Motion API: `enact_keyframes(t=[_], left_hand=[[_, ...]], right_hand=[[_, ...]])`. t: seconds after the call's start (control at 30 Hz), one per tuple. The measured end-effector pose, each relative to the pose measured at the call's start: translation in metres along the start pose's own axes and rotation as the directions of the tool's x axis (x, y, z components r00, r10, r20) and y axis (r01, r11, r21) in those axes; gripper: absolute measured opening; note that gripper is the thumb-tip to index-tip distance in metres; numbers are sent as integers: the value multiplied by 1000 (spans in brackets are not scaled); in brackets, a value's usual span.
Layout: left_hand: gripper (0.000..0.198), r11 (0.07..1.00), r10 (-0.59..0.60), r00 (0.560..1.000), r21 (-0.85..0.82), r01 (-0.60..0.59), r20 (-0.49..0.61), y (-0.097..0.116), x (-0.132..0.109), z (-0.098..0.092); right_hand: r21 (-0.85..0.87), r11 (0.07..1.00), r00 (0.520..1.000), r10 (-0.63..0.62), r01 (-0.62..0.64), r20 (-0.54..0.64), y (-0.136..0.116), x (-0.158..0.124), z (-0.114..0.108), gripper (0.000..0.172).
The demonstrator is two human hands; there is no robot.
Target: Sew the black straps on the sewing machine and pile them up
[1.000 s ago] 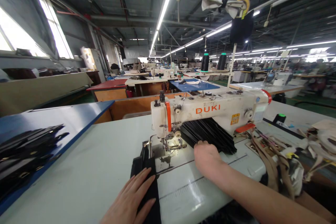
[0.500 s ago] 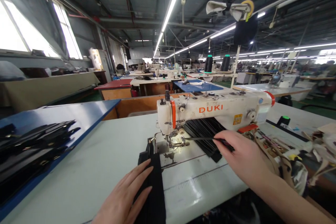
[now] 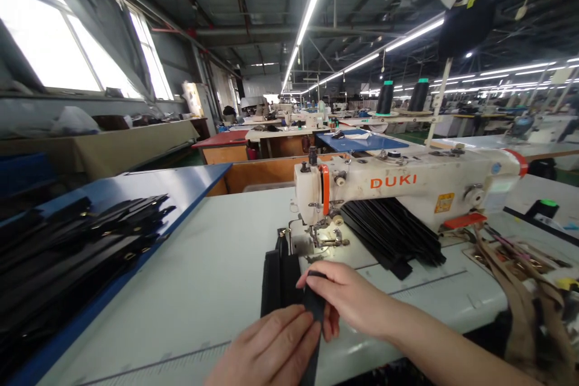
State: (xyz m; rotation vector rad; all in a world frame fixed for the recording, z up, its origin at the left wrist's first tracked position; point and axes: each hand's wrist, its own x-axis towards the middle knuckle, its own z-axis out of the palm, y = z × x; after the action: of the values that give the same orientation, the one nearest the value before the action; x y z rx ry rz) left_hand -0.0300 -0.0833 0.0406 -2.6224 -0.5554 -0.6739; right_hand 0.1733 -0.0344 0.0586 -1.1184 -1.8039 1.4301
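Note:
My right hand [image 3: 346,295] pinches the upper end of a narrow black strip [image 3: 313,297] in front of the sewing machine [image 3: 398,184]. Close against it, my left hand [image 3: 271,347] has its fingers pressed together over the same strip, lower down; its thumb is hidden. Just beyond my fingers, a black fabric piece [image 3: 271,277] lies on the pale machine table, with a small metal fitting [image 3: 283,232] at its far end. The presser foot area [image 3: 328,241] of the machine is lit, and both hands are apart from it.
A stack of black strips [image 3: 393,235] lies under the machine arm. On the left, a blue table [image 3: 199,178] bears a pile of black pieces with metal fittings [image 3: 104,241]. Beige straps [image 3: 520,289] hang at the right edge. Black thread cones [image 3: 385,98] stand behind.
My right hand has brought the black strip from beside the needle leftward and nearer, to my left hand. My left hand's spread fingers have closed together onto the strip. The view has turned left.

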Motion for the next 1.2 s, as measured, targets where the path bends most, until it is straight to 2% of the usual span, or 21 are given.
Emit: enact_keyframes(t=[0.13,0.2,0.23,0.3,0.37,0.43,0.5,0.57,0.63,0.7,0.8,0.9,1.0,1.1,1.2], left_hand=[[47,992,-108,994,69,107,16,-30,-13,3],[46,981,-167,986,108,164,22,-44,-16,7],[45,974,-197,980,117,191,35,-51,-16,11],[43,961,-260,961,119,249,96,-59,-15,22],[46,949,-310,935,107,295,171,-61,-12,35],[50,941,-337,915,93,325,221,-60,-10,46],[52,940,-340,908,82,330,247,-56,-9,52],[53,936,-351,897,78,344,268,-54,-7,53],[53,923,-381,882,66,378,278,-52,-6,51],[53,908,-413,867,48,417,278,-51,-6,50],[54,895,-429,859,6,446,280,-53,-11,55],[59,889,-436,868,-35,456,239,-58,-17,65],[64,898,-411,890,-78,432,199,-63,-18,74],[66,906,-388,902,-100,411,190,-60,-12,81],[66,919,-372,909,-64,389,186,-52,-4,86]], right_hand=[[-104,992,983,-92,76,-161,16,14,2,30],[-208,966,967,-192,156,-166,21,7,-3,32],[-296,929,959,-263,223,-103,23,1,-4,34],[-485,785,920,-367,386,139,23,-11,-6,44],[-601,628,869,-347,495,353,21,-20,-7,62],[-666,515,842,-304,539,446,20,-24,-5,67],[-721,388,817,-319,575,480,22,-22,-3,60],[-763,269,794,-373,588,480,27,-17,1,51],[-785,189,767,-433,591,473,35,-11,5,41],[-801,143,751,-473,582,461,41,-3,8,31],[-844,101,768,-482,527,422,46,9,13,22],[-880,60,785,-483,471,387,44,19,16,20],[-904,6,776,-515,427,363,39,22,13,22],[-926,-36,768,-547,375,333,38,13,7,26],[-938,-16,790,-535,346,301,42,-1,4,30]])
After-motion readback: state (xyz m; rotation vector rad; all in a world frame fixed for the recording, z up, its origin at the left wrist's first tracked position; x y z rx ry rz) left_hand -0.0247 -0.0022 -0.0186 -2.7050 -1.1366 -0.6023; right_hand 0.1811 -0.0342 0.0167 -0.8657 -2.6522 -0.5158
